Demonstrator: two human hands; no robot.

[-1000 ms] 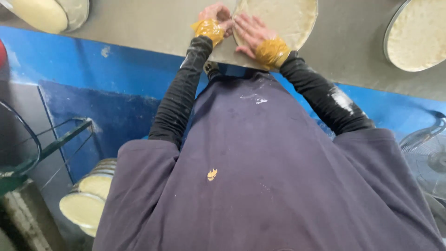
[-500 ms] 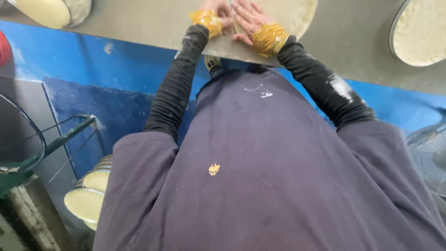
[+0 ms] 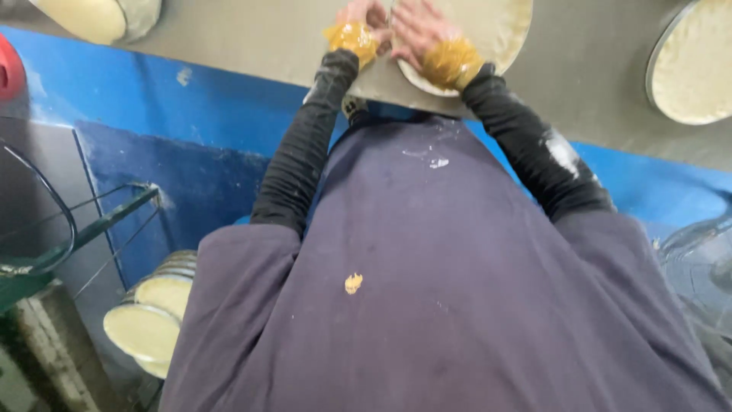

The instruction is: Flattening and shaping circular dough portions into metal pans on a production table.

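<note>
A round dough sheet [image 3: 488,38] is pressed flat on the grey table [image 3: 252,38] under the right hand [image 3: 419,30], whose fingers are spread wide. The left hand [image 3: 366,19] is laid just beside it, at the sheet's edge; its fingers are cut off by the frame, so their spread cannot be told. A dough-filled pan [image 3: 690,65] lies well right of the hands.

stacked dough discs [image 3: 149,328], red object [image 3: 9,72]
</note>
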